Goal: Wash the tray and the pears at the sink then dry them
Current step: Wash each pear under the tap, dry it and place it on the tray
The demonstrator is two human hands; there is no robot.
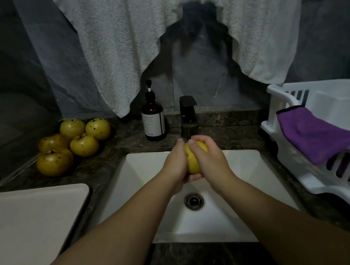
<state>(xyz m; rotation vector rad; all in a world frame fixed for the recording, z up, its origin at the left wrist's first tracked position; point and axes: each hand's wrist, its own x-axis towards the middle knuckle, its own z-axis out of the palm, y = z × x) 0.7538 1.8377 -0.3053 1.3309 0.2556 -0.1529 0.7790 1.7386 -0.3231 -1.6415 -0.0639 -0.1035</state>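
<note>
Both sets of fingers [193, 144] are curled round one yellow pear [194, 161], which is squeezed between the two palms. The right hand [209, 163] wraps it from the right with the thumb lying across its top; the left hand [176, 162] cups it from the left and underneath. The pear sits above the sink [147, 170], towards its back edge and just in front of the tap [187, 116]. I cannot make out any running water. The drain [194, 200] lies below the hands, nearer the front of the sink.

Left of the tap, close beside it on the counter [114, 153], stands a brown pump bottle [153, 120]. Further left of the sink, five more pears [73, 144] are huddled together, touching one another. A white tray [32, 220] lies at the sink's front left. To the right of the sink is a white dish rack [288, 146], with a purple cloth [316, 137] draped over its rim. A pale towel [145, 42] hangs on the dark wall behind the tap.
</note>
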